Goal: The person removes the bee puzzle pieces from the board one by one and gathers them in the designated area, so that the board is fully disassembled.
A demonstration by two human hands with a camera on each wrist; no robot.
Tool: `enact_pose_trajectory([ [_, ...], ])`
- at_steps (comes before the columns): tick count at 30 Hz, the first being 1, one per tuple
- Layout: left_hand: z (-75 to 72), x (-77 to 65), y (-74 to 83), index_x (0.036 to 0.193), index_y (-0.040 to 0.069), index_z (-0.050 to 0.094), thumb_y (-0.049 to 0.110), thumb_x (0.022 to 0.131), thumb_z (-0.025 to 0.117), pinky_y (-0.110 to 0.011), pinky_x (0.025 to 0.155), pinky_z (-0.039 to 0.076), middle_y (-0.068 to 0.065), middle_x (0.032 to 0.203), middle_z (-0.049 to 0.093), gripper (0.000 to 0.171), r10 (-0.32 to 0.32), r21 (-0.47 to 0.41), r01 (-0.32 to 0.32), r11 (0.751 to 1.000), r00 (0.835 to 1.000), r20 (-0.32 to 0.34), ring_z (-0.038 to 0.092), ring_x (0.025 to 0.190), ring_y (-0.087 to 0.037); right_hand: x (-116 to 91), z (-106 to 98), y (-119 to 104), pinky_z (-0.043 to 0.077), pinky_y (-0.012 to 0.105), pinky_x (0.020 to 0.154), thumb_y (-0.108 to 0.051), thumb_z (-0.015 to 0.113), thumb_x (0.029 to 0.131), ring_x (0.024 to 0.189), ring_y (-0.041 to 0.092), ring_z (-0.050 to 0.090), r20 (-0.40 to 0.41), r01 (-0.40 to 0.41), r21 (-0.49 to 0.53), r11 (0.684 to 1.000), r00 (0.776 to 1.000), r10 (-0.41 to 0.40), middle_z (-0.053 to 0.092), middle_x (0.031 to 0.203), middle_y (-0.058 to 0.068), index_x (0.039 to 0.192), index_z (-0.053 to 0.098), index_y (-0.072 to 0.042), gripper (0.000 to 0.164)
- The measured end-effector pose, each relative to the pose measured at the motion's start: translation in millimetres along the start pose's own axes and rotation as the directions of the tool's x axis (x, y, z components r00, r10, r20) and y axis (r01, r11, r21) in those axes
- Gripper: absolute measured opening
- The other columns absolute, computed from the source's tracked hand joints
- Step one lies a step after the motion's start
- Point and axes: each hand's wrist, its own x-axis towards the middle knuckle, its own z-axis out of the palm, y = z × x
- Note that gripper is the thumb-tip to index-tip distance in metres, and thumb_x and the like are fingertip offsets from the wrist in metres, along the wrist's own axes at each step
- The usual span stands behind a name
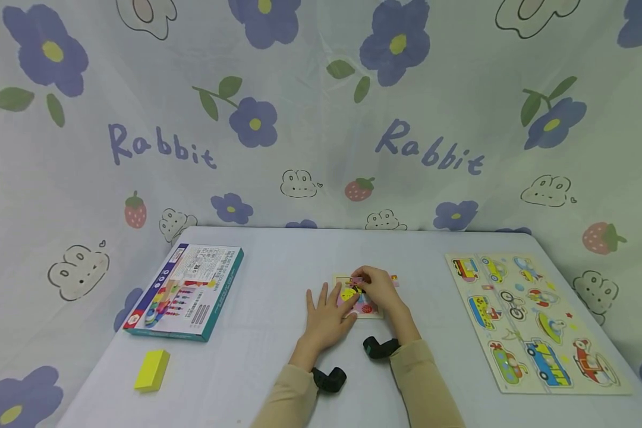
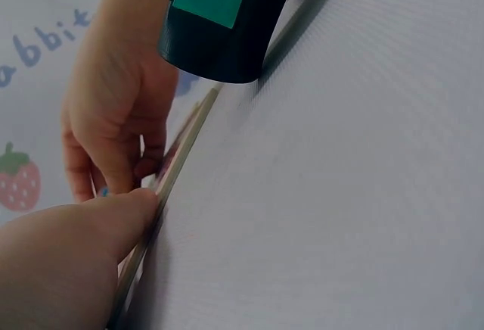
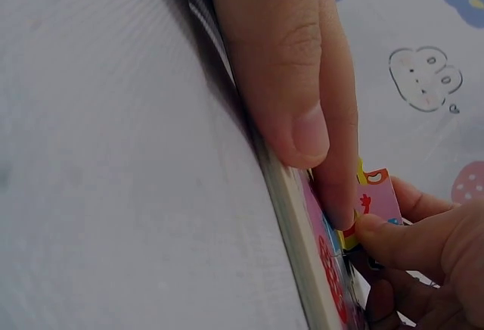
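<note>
In the head view a small picture puzzle board with a pale wooden edge lies on the table, partly hidden under both hands. My left hand rests on its left side with fingers straight and spread; the left wrist view has the thumb against the board's edge. My right hand pinches a pink puzzle piece with a red print, held tilted up over the board. Close by, the left fingers touch down near that piece. Beyond the right hand shows a small red and yellow piece.
At the left lies a flat box with a teal side, and a yellow block sits in front of it. A large vehicle puzzle board lies on the right. Behind the table hangs a flowered curtain.
</note>
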Motion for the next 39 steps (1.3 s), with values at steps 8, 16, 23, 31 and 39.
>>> enact_pose_trajectory([
  [8,-1.0,-0.3,0.2,0.137,0.037,0.043,0.049,0.094,0.037,-0.065,0.104,0.000,-0.008,0.151,0.026,0.045,-0.010,-0.002,0.010,1.000,1.000,0.016,0.013,0.139,-0.037,0.1,0.5,-3.2,0.046,0.034,0.073,0.003,0.060,0.084,0.077,0.015,0.053,0.020,0.001,-0.030,1.000,1.000,0.000,0.063,0.089,0.003,0.094,0.064,-0.009,0.016],
  [16,-0.9,0.4,-0.8,0.137,0.035,0.045,0.047,0.094,0.039,-0.065,0.103,0.002,-0.009,0.150,0.028,0.044,0.003,0.004,-0.003,1.000,1.000,0.001,0.016,0.138,-0.039,-0.2,-0.1,-5.8,0.044,0.033,0.071,0.003,0.058,0.086,0.074,0.015,0.051,0.037,-0.007,-0.037,0.999,0.999,0.009,0.062,0.086,0.003,0.094,0.061,-0.008,0.014],
  [23,-1.1,1.5,-1.8,0.137,0.036,0.043,0.048,0.095,0.037,-0.065,0.103,0.002,-0.009,0.150,0.027,0.045,0.004,0.014,-0.004,1.000,1.000,0.005,0.015,0.138,-0.038,0.0,0.7,-6.1,0.046,0.034,0.073,0.002,0.058,0.086,0.077,0.014,0.053,0.042,-0.020,-0.012,1.000,0.999,0.020,0.063,0.087,0.003,0.095,0.061,-0.007,0.013],
  [31,-1.4,0.8,-1.7,0.137,0.037,0.044,0.049,0.094,0.039,-0.066,0.103,0.004,-0.009,0.150,0.029,0.044,0.002,0.029,-0.002,1.000,1.000,0.002,0.016,0.138,-0.038,0.3,1.7,-7.5,0.046,0.037,0.076,0.003,0.056,0.087,0.081,0.017,0.054,0.051,-0.027,-0.015,1.000,0.998,0.027,0.063,0.091,0.005,0.096,0.061,-0.008,0.015],
  [39,4.9,0.4,-2.7,0.138,0.039,0.041,0.051,0.095,0.034,-0.066,0.103,0.004,-0.007,0.150,0.028,0.045,0.004,0.067,-0.004,0.998,1.000,-0.007,0.015,0.139,-0.037,-0.5,4.2,-7.0,0.047,0.040,0.083,-0.008,0.059,0.089,0.091,0.018,0.059,0.074,-0.037,0.015,0.999,0.997,0.036,0.065,0.097,0.002,0.094,0.068,-0.011,0.011],
])
